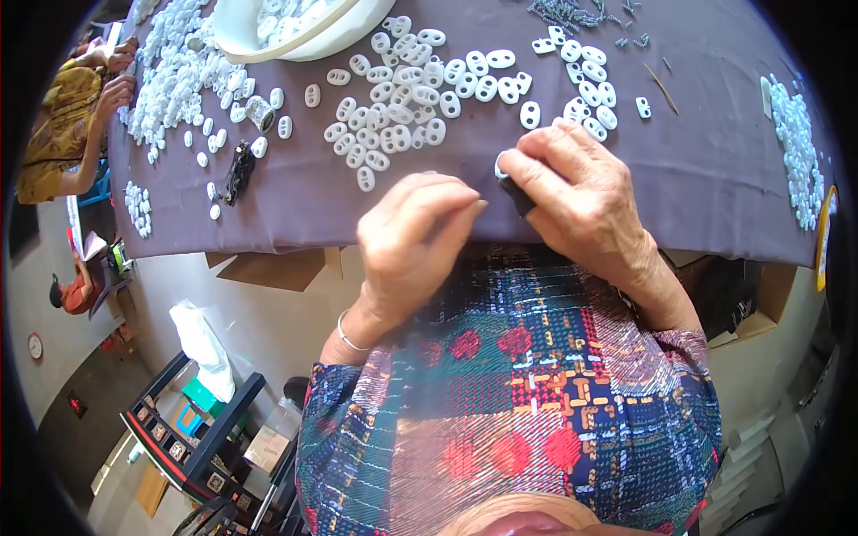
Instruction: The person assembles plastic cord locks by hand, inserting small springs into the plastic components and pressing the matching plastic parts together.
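My right hand point(581, 183) is closed, thumb and fingers pinching a small white plastic piece point(501, 164) mostly hidden by the fingertips. Something black point(517, 196) shows at the thumb; whether it is a wrap or a held part I cannot tell. Just left of it, my left hand point(413, 246) hovers over the table's near edge, thumb and forefinger together; anything between them is too small to make out. Beyond both hands lie loose white oval two-hole cord locks point(393, 138), with another cluster point(590, 94) by the right fingers.
A white tub point(357, 37) of white parts stands at the far side. Small white parts are heaped at left point(170, 85) and right point(791, 147). Small grey springs point(572, 13), a thin brown stick point(661, 89), a tape roll point(260, 113) and a black bundle point(238, 174) lie on the cloth point(295, 201).
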### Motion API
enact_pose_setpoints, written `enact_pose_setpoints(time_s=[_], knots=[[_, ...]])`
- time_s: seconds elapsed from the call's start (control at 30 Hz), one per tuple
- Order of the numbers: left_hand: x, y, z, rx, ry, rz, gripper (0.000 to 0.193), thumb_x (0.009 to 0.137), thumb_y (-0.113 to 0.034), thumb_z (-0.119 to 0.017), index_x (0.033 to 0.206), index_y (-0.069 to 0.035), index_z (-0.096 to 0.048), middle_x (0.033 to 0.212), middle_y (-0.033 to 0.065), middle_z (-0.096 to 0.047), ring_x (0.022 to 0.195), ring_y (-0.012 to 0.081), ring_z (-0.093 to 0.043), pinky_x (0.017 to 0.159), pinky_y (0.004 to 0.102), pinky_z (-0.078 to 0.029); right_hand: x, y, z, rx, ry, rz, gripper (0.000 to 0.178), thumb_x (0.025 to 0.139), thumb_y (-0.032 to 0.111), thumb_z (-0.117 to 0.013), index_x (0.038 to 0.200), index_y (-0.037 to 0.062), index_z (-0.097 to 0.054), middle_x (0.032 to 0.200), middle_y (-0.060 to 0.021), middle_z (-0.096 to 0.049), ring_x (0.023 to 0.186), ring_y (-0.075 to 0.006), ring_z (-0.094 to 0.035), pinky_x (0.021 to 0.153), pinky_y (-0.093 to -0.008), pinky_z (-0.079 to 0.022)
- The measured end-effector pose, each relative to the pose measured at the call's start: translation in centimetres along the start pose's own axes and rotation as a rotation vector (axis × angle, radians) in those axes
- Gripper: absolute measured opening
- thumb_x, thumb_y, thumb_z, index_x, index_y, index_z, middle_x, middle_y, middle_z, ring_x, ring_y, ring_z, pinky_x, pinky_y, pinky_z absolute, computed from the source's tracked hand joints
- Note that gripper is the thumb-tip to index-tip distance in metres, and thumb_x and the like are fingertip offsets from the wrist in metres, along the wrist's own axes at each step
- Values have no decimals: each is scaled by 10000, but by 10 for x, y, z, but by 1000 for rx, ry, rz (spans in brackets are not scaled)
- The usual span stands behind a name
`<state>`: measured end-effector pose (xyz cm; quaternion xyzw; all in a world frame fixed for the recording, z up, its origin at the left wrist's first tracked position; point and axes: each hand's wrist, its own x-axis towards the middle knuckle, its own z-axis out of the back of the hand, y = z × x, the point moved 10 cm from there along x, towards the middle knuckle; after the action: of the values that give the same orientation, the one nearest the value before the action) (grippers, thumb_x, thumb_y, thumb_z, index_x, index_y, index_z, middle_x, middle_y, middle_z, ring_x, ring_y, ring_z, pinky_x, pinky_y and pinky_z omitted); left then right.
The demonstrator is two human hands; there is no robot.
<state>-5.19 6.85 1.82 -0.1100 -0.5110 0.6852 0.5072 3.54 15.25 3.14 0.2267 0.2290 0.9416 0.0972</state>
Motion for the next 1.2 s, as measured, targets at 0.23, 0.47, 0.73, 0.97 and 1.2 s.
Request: enact_pose_setpoints(time_s=[0.23, 0.47, 0.73, 0.97, 1.2], knots=[[6, 6, -5, 75, -26, -117, 201, 642, 53, -698, 788, -33, -591, 750, 90, -617, 671, 236, -598, 600, 310, -474, 24, -31, 13, -189, -53, -76, 382, 577, -62, -569, 946, 32, -595, 881, -99, -563, 821, -280, -570, 695, -348, -483], [11, -3, -20, 14, -98, -116, 226, 640, 55, -700, 817, -37, -594, 754, 91, -617, 681, 242, -597, 620, 312, -470, 20, -57, 27, -187, -91, -101, 358, 596, -51, -560, 940, 39, -600, 891, -106, -559, 876, -273, -562, 739, -356, -474], [10, -14, -32, 45, -63, -215, 212, 622, 40, -704, 791, -45, -606, 747, 66, -606, 648, 215, -576, 575, 297, -431, 21, -68, 17, -257, 35, -177, 314, 606, -16, -561, 915, 43, -567, 865, -94, -518, 871, -275, -525, 768, -381, -428], [9, -10, -32, 24, -60, -184, 204, 624, 35, -701, 788, -46, -610, 763, 61, -604, 652, 211, -567, 572, 300, -421, 28, -70, 10, -231, 121, -184, 324, 600, -17, -537, 914, 63, -536, 853, -72, -500, 851, -258, -509, 728, -369, -387], [9, -7, -29, 24, -67, -178, 205, 630, 31, -699, 796, -48, -611, 766, 67, -601, 661, 216, -567, 580, 304, -422, 32, -75, 3, -228, 125, -219, 306, 612, 15, -517, 911, 79, -530, 828, -53, -493, 844, -230, -512, 715, -362, -368]])
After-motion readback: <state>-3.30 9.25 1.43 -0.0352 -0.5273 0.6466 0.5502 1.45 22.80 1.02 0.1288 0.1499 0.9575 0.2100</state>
